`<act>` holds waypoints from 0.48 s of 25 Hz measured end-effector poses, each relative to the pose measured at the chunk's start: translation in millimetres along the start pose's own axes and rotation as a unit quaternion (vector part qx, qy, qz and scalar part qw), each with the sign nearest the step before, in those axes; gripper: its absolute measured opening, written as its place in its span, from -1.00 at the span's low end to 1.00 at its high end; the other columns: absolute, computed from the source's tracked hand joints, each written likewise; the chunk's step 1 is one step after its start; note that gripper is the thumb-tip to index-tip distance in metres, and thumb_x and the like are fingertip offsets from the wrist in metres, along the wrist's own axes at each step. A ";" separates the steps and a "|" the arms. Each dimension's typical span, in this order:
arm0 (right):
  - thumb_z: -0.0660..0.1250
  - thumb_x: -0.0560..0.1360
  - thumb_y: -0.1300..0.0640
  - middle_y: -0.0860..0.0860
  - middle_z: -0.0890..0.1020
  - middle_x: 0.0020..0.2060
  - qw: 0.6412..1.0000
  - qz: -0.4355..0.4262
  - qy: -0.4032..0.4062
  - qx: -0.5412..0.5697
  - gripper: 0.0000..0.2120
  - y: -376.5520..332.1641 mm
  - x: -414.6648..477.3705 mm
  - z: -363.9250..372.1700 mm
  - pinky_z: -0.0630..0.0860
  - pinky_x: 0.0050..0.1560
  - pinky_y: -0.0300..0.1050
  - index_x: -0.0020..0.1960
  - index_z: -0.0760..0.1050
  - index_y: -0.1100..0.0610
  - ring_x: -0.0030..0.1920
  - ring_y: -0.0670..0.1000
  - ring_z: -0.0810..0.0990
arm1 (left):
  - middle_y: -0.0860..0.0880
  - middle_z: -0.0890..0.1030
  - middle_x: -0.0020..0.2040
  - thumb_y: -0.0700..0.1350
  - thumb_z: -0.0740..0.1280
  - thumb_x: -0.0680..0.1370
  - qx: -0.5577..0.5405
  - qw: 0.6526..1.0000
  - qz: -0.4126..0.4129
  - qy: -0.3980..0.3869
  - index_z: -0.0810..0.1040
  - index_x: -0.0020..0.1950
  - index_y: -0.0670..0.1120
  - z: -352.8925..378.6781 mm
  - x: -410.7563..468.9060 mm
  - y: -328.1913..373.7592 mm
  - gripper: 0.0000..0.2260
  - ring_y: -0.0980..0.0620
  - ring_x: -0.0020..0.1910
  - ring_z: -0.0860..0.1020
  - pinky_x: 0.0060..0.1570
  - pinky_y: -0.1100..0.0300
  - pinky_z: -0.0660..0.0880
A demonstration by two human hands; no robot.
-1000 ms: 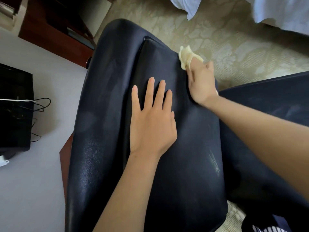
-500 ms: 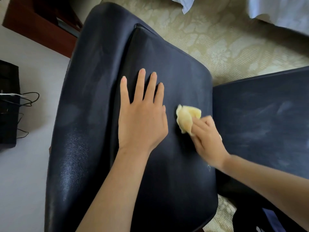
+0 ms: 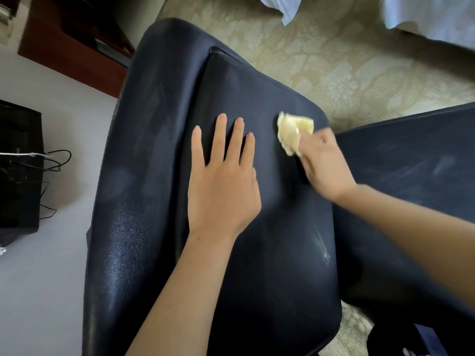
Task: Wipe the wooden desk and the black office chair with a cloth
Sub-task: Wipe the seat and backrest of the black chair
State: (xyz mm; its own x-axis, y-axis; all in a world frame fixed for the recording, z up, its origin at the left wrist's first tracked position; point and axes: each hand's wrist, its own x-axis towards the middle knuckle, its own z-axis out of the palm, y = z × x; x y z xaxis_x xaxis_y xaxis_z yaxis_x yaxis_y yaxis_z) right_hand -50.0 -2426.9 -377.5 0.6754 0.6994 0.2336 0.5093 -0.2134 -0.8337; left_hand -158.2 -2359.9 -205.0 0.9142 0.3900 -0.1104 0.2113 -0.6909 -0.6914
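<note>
Black office chair (image 3: 154, 176) fills the centre of the frame, its padded back panel running long from upper centre down to lower right. Left hand (image 3: 221, 186) lies flat on the panel at mid-frame, fingers spread apart, palm pressed down, gripping nothing; it looks to be steadying the chair. Right hand (image 3: 325, 167) sits to its right, near the panel's right edge, fingers bunched tight around a crumpled yellow cloth (image 3: 294, 131). The cloth sticks out past the fingertips toward the upper part of the frame and touches the leather. Right hand is slightly blurred. A second dark padded surface (image 3: 411, 163) lies right of the panel, streaked pale. Faint scuff marks (image 3: 322, 249) show on the panel at lower right, below the cloth hand. Judgement: chair wiping is under way; most of the uncovered panel lies along its long axis, above and below the cloth, and the right hand is the nearer one to reach it. Patterned carpet (image 3: 347, 68) shows at top. Whether the reddish wood (image 3: 77, 52) at upper left is the desk, cannot tell.
</note>
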 end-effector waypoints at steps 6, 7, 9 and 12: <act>-0.01 0.57 0.30 0.13 0.57 -0.02 0.988 0.150 0.030 0.020 -0.70 8.5 65.3 6.1 0.22 -0.08 -0.06 0.20 0.39 0.17 0.01 0.22 0.43 | -0.12 0.20 0.53 -0.01 0.04 0.58 -0.001 1.000 0.002 0.005 0.23 0.51 -0.12 2.8 1.9 -2.3 -0.51 -0.18 0.53 0.05 0.45 -0.23 -0.07; 0.01 0.57 0.29 0.14 0.53 -0.11 0.988 0.150 0.031 0.033 -0.78 6.7 54.9 9.1 0.19 -0.14 -0.10 0.08 0.40 0.16 -0.07 0.18 0.40 | -0.13 0.20 0.53 -0.01 0.04 0.58 0.002 1.000 0.001 0.005 0.23 0.51 -0.12 3.6 1.6 -3.0 -0.50 -0.18 0.53 0.05 0.45 -0.23 -0.06; 0.08 0.58 0.25 0.12 0.38 -0.18 0.985 0.161 0.034 0.054 -0.89 -1.2 22.1 13.1 0.19 -0.13 -0.13 -0.03 0.34 0.09 -0.14 0.07 0.31 | -0.13 0.20 0.53 -0.01 0.04 0.58 0.007 1.000 0.000 0.003 0.23 0.51 -0.12 4.5 1.4 -3.7 -0.50 -0.18 0.53 0.05 0.45 -0.23 -0.05; 0.14 0.57 0.26 0.08 0.33 -0.17 0.981 0.177 0.025 0.075 -0.84 -8.2 -39.1 25.5 0.26 -0.13 -0.10 0.05 0.47 0.24 -0.14 0.02 0.29 | -0.13 0.19 0.54 0.00 0.03 0.58 0.013 1.000 0.001 0.000 0.22 0.52 -0.11 4.3 1.8 -3.2 -0.50 -0.18 0.53 0.05 0.45 -0.23 -0.04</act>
State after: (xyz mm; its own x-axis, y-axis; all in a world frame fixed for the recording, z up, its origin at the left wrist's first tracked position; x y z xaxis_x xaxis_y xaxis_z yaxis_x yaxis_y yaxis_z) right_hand -94.2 -2435.2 -392.5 0.8233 0.5641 -0.0630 0.1564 -0.3323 -0.9301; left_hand -158.7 -2354.3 -206.0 0.9146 0.3887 -0.1113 0.2008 -0.6756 -0.7094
